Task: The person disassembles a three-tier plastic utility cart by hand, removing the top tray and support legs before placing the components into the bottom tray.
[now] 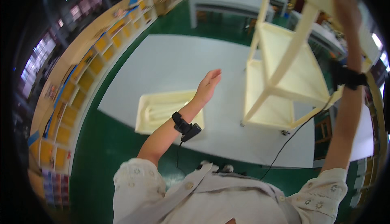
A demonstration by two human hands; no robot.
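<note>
A cream plastic shelving rack [284, 65] with several tiers stands on the white table [174, 61] at the right. My right hand [345, 9] is raised high and closed over the rack's top edge. My left hand [208, 85] hovers flat above the table, fingers straight, holding nothing, between the rack and a cream tray. That shallow cream tray [162, 109] lies on the table near its front edge, under my left forearm. Both wrists carry a black band with a cable.
A long wall of wooden shelves with yellow bins [81, 82] runs along the left over a green floor [105, 159]. Another white table [227, 3] stands farther back. More furniture crowds the far right edge.
</note>
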